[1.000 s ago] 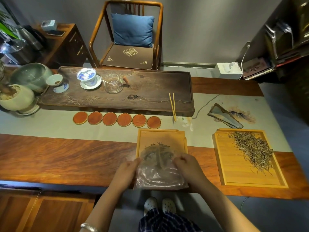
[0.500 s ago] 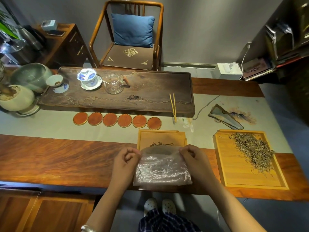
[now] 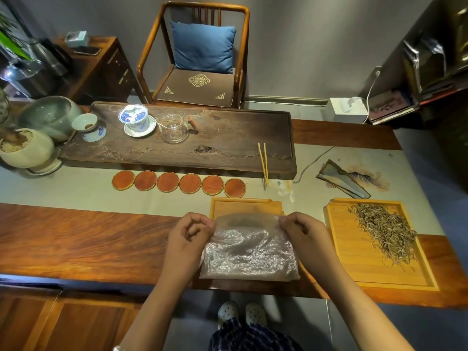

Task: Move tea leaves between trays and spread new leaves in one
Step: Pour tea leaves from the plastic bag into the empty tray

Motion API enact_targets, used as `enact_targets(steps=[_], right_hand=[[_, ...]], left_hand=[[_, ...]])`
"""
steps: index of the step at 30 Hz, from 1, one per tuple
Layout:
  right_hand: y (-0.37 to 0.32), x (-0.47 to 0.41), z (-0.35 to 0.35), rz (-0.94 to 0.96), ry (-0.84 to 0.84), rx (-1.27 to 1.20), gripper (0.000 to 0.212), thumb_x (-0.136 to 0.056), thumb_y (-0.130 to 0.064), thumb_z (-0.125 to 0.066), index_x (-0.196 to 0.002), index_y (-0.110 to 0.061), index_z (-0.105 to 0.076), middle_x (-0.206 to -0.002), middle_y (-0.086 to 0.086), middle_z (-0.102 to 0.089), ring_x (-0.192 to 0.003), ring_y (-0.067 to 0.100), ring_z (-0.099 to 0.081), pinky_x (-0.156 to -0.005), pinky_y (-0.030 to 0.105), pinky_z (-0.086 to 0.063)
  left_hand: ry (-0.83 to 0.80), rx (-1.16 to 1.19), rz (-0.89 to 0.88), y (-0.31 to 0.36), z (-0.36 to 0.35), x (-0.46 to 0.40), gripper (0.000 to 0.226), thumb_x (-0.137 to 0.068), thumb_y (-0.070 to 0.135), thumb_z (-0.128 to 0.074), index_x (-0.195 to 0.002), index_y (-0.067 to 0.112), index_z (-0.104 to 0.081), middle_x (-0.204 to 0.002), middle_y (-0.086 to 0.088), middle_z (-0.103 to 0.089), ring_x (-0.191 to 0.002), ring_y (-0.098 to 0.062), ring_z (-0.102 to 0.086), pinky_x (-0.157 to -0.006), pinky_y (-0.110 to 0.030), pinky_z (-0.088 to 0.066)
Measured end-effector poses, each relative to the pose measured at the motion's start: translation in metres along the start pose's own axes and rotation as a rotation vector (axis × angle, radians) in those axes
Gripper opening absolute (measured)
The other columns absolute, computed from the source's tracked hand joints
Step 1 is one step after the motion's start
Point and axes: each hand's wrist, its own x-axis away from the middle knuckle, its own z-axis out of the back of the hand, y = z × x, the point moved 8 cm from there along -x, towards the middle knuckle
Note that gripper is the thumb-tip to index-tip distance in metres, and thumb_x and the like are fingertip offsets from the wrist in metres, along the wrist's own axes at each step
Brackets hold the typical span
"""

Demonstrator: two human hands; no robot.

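Head view: both forearms reach forward over the worktop [image 3: 76, 239].
Left hand [image 3: 188, 235]: pinches the clear plastic bag [image 3: 249, 252] by its left top corner.
Right hand [image 3: 301, 231]: pinches the right top corner.
Trays: two; the near tray [image 3: 244, 205] lies behind the bag, the right tray [image 3: 354, 262] carries tea leaves [image 3: 382, 229].
Coasters [image 3: 178, 182]: six, in a row.

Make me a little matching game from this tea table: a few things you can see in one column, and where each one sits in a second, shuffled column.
Things
1. clear crinkled plastic bag
2. pile of dry pale tea leaves
3. blue-and-white lidded porcelain cup
4. row of six round orange coasters

Places
A. on the pale cloth runner, in front of the dark tea board
B. in the square bamboo tray on the right
C. pinched at its top corners by the left hand and right hand
D. on the long dark wooden tea board

Pairs: 1-C, 2-B, 3-D, 4-A
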Motion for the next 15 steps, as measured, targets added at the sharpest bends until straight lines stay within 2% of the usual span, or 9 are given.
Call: enact_targets(steps=[4,8,12,15], right_hand=[[-0.006,0.011,0.004,0.021,-0.023,0.021,0.018,-0.091,-0.023,-0.057,-0.076,-0.026,-0.067,-0.067,-0.004,-0.066,-0.055,0.004,-0.055,-0.049,0.014,-0.041],[-0.007,0.022,0.004,0.077,-0.032,0.21,0.013,-0.088,-0.038,-0.055,-0.079,-0.041,-0.064,-0.076,-0.012,-0.068,-0.066,0.005,-0.061,-0.055,0.018,-0.046],[-0.01,0.026,-0.004,0.175,-0.017,0.374,0.017,-0.086,-0.029,-0.062,-0.081,-0.045,-0.06,-0.079,-0.017,-0.065,-0.078,0.0,-0.06,-0.061,0.015,-0.048],[-0.014,0.023,-0.021,0.203,-0.02,0.35,0.019,-0.083,-0.023,-0.067,-0.088,-0.041,-0.063,-0.087,-0.018,-0.063,-0.086,-0.005,-0.058,-0.07,0.011,-0.047]], left_hand=[[-0.041,-0.031,-0.036,0.006,0.002,0.005,0.009,-0.086,0.002,-0.065,-0.083,0.01,-0.064,-0.066,0.007,-0.069,-0.062,0.0,-0.062,-0.061,-0.01,-0.05],[-0.055,-0.059,-0.06,0.006,0.007,0.01,0.01,-0.085,0.001,-0.067,-0.083,0.01,-0.064,-0.068,0.004,-0.068,-0.061,-0.003,-0.06,-0.06,-0.012,-0.051],[-0.056,-0.085,-0.083,0.004,0.015,0.013,0.009,-0.083,0.004,-0.07,-0.084,0.011,-0.064,-0.072,0.002,-0.069,-0.061,-0.006,-0.062,-0.061,-0.013,-0.052],[0.013,-0.113,-0.099,0.004,0.037,0.012,0.01,-0.079,0.017,-0.072,-0.087,0.016,-0.065,-0.078,0.001,-0.069,-0.064,-0.007,-0.064,-0.062,-0.014,-0.052]])
